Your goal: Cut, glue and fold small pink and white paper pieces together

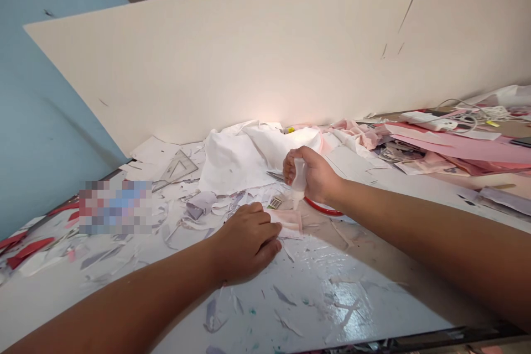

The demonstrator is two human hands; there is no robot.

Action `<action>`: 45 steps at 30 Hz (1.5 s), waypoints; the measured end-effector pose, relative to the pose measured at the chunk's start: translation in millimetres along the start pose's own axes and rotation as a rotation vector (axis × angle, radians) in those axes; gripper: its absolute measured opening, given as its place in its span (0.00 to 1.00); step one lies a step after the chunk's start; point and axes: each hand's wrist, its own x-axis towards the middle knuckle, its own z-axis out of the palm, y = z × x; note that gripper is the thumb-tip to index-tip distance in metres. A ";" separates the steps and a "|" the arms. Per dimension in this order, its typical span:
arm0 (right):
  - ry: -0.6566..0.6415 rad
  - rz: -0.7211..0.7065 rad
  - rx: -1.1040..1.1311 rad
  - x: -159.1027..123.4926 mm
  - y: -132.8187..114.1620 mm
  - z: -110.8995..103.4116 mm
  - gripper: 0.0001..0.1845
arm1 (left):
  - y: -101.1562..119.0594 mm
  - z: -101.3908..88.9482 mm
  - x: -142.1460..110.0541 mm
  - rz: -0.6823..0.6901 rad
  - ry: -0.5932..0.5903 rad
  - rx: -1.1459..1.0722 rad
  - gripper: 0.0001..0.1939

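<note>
My right hand (317,174) is closed around a small translucent white squeeze bottle (298,177), its narrow end pointing down at the work surface. Behind and under that hand show the grey blade and red handle of a pair of scissors (323,209); the middle of them is hidden. My left hand (249,240) lies with curled fingers at the left edge of a small pale pink and white piece of paper or cloth (292,224), thumb and forefinger against it. Just above this piece lies a small printed label (275,202) with dark stripes.
Crumpled white cloth (236,160) is heaped against the upright white board (249,66). Offcuts are scattered across the white tabletop (232,321). A clear set square (178,168) lies to the left. Pink sheets (452,149) and a white power strip with cords (431,120) are at right.
</note>
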 end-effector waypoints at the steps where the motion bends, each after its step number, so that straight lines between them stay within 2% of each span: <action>1: -0.013 -0.001 -0.003 0.6 -2.6 -1.0 0.11 | 0.0 -0.1 -0.1 0.002 0.000 0.001 0.10; 5: -0.109 0.049 -0.045 0.3 -12.3 -3.0 0.05 | 0.0 -0.5 0.1 0.003 0.007 -0.002 0.09; 8: -0.170 0.068 -0.120 -1.5 -14.3 -5.6 0.11 | -0.1 -0.6 0.6 -0.001 -0.003 -0.005 0.09; 10: -0.186 0.064 -0.155 -3.0 -12.6 -8.2 0.12 | -0.3 -0.5 0.8 -0.001 -0.009 -0.008 0.10; 13: -0.193 0.052 -0.165 -5.3 -8.5 -10.1 0.07 | -0.4 -0.2 0.9 0.003 -0.002 -0.007 0.10; 19: -0.197 0.071 -0.170 -6.6 -7.6 -5.9 0.04 | 0.4 0.3 0.3 0.004 0.002 -0.006 0.09; 23: -0.255 0.049 -0.209 -5.5 -8.2 -7.6 0.07 | -0.1 0.5 -0.3 0.001 -0.006 -0.007 0.09; 27: -0.192 0.021 -0.231 -3.7 -6.2 -10.2 0.10 | -0.4 1.2 -0.2 0.001 0.003 -0.007 0.09; 34: -0.042 0.114 -0.064 -4.4 1.2 -6.3 0.16 | -0.1 0.4 0.7 0.007 0.008 -0.011 0.09; 38: 0.068 0.094 -0.021 -7.1 1.9 1.1 0.17 | 0.3 -0.1 0.6 -0.003 0.010 -0.011 0.09; 45: 0.072 0.050 -0.047 -5.4 1.5 8.4 0.18 | 0.2 0.0 1.2 -0.003 0.014 -0.010 0.09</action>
